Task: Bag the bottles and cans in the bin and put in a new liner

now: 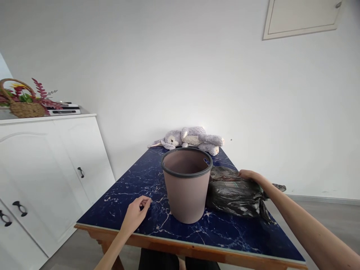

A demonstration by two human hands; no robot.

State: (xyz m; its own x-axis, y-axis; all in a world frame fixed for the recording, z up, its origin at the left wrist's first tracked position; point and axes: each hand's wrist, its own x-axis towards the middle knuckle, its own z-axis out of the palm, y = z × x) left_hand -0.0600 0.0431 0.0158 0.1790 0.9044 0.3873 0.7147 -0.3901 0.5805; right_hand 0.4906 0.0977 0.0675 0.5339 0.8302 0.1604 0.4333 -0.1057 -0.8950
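A brownish-pink bin [187,195] with a dark grey rim stands upright on the blue marbled table [120,198], its opening facing up. Against its right side lies a crumpled, filled black plastic bag [236,197]. My right hand [249,175] rests on the upper right part of the bag, its fingers partly hidden behind it, so its grip is not clear. To the left of the bin, my left hand [138,207] is over the table with its fingers curled together and nothing visible in them.
A grey plush toy [191,138] lies at the table's far end by the wall. On the left, a white cabinet [53,150] carries a wicker basket [26,108] of flowers and a white device [64,109]. A wall panel [303,17] is at the upper right.
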